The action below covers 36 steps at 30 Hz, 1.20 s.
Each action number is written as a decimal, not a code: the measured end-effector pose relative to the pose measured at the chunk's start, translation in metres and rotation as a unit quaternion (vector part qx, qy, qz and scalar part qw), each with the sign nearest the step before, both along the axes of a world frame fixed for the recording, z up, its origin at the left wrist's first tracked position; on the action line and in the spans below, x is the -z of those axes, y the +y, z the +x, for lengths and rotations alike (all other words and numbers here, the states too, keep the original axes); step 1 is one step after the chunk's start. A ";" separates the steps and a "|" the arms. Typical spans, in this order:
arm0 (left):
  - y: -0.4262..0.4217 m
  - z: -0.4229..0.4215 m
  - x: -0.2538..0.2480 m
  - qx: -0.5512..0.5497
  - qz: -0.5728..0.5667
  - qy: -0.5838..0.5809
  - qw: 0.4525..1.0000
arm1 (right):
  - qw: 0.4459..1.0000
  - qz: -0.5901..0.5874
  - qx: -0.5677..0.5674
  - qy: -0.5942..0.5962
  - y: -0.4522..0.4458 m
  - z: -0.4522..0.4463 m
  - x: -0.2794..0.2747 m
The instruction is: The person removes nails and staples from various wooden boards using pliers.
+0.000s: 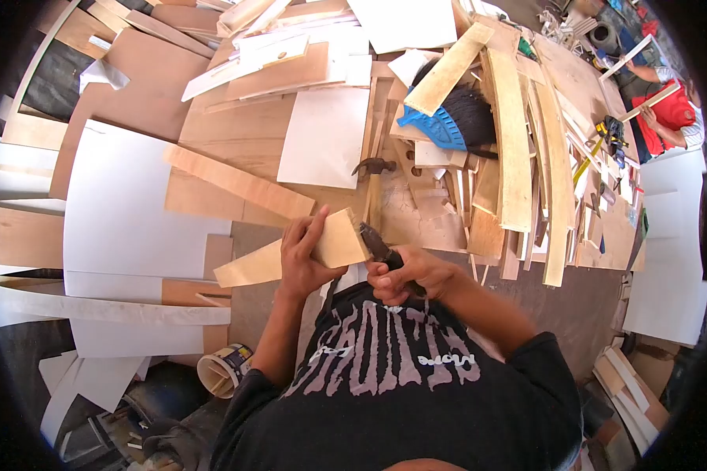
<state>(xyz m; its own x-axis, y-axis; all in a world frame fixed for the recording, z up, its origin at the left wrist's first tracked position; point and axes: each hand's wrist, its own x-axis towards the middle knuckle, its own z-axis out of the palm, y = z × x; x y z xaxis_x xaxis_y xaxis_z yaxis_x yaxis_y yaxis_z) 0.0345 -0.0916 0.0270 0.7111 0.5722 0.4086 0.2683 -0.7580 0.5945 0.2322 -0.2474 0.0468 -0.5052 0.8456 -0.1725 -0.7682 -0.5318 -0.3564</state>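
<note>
My left hand (304, 251) is closed around a pale wooden board (343, 239), whose cut end faces right and whose other end slants down to the left. In my right hand (408, 275) is a pair of dark pliers (379, 247). Their jaws touch or nearly touch the board's right end; what they grip, if anything, is too small to tell. Beyond my hands, a hammer (375, 166) lies with its head away from me and its handle pointing toward the board.
A blue-and-black brush (448, 122) lies under loose planks (514, 141) on the right. White panels (114, 212) and a long strip (239, 180) lie left. A bucket (225, 370) stands lower left. At the far right, a person in red (669, 118) holds a wooden frame piece.
</note>
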 end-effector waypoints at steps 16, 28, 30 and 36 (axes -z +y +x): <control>0.012 0.023 0.007 -0.036 -0.035 -0.105 0.993 | 0.979 -0.040 0.187 0.067 0.012 0.009 0.026; 0.080 -0.002 0.021 0.012 -0.160 -0.105 0.981 | 0.885 -0.253 0.380 -0.090 0.051 0.007 0.080; 0.090 -0.002 0.014 0.025 -0.185 -0.093 0.978 | 0.857 -0.280 0.412 -0.129 0.061 0.005 0.097; 0.127 -0.010 0.028 0.094 -0.246 -0.059 0.963 | 0.725 -0.377 0.536 -0.213 0.085 -0.009 0.128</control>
<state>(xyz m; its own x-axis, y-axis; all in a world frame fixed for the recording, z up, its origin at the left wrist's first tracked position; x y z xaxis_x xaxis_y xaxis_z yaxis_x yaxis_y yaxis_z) 0.0245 0.0359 -0.0005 0.7864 0.5824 0.2059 0.0617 -0.4057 0.9119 0.2229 -0.1628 -0.0813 0.6069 0.2980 -0.7368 -0.7897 0.1216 -0.6013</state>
